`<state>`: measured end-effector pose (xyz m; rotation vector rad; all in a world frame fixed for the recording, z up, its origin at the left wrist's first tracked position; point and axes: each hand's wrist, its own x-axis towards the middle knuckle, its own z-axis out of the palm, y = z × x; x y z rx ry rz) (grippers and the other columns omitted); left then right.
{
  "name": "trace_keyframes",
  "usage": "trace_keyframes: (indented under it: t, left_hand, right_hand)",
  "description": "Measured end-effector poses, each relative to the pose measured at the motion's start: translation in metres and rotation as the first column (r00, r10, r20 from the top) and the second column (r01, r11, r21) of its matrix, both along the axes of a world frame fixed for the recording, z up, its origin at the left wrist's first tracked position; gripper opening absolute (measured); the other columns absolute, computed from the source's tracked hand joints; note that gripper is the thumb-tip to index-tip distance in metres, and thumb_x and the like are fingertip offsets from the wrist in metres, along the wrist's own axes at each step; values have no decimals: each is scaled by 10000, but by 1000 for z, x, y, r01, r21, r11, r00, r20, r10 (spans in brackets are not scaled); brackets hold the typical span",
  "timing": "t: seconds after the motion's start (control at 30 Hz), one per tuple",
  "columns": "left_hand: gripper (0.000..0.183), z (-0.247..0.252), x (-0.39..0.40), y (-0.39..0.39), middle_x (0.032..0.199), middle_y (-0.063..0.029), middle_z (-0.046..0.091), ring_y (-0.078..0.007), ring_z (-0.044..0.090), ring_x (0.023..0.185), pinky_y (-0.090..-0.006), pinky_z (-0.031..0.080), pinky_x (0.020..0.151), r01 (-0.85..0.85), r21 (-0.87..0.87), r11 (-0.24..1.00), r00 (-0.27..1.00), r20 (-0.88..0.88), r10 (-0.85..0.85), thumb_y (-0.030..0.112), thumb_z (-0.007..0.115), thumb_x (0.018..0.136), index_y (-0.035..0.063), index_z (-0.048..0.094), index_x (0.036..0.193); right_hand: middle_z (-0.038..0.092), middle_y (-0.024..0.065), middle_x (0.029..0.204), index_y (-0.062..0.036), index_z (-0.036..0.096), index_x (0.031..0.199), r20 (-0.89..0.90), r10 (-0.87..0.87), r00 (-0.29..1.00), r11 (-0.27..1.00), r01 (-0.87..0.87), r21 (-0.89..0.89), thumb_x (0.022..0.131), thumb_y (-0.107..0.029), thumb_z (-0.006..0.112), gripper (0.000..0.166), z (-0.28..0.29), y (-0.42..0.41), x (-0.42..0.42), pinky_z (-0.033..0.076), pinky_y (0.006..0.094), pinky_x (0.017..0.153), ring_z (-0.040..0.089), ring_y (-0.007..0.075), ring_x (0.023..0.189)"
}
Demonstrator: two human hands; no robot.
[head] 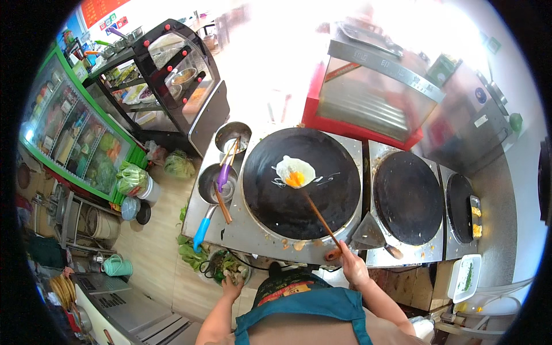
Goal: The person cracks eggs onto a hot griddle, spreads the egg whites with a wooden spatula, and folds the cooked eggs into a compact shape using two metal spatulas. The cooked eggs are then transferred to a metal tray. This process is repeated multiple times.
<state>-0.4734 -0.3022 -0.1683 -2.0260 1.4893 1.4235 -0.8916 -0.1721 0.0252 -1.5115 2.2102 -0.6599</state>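
My right hand (355, 266) grips the near end of a thin wooden stick (321, 217). The stick's far tip reaches the edge of a cracked egg (296, 172), whose orange yolk is partly spread in the white. That egg lies on the large round black griddle (276, 211). Low on the left, my left hand (233, 289) is over a waste bin (248, 278) of vegetable scraps and pale pieces that look like eggshells. Whether its fingers hold one of these I cannot tell. Under the griddle's rim, close to my right hand, is a round wooden knob or handle end (332, 255).
Left of the griddle stand two metal pots (210, 183) (233, 131), one blue-handled, with chopsticks and a purple-handled utensil across them. A triangular scraper (368, 230) rests before a second griddle (407, 198). A red-framed glass case (366, 95) stands behind. A white tub (465, 278) holds chopped greens.
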Motion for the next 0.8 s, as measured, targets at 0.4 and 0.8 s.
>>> trace_keyframes:
  t: [0.4, 0.8]
  left_hand:
    - [806, -2, -3, -13, 1494, -216, 193, -398, 274, 1346, -478, 349, 1051, -2, -4, 1000, 1000, -1, 2, 478, 582, 876, 81, 218, 1475]
    - [710, -8, 6, -6, 1474, -198, 271, -378, 310, 1331, -489, 366, 1049, 3, 18, 1000, 999, -41, -3, 358, 605, 892, 93, 274, 1461]
  right_hand:
    - [483, 73, 811, -241, 552, 1302, -352, -87, 932, 994, 59, -88, 829, -89, 592, 498, 8, -10, 0, 482, 392, 511, 580, 271, 657]
    - [479, 85, 915, -241, 603, 1228, -495, -280, 822, 955, 187, -229, 809, -79, 613, 449, -21, -21, -73, 495, 388, 535, 598, 266, 725]
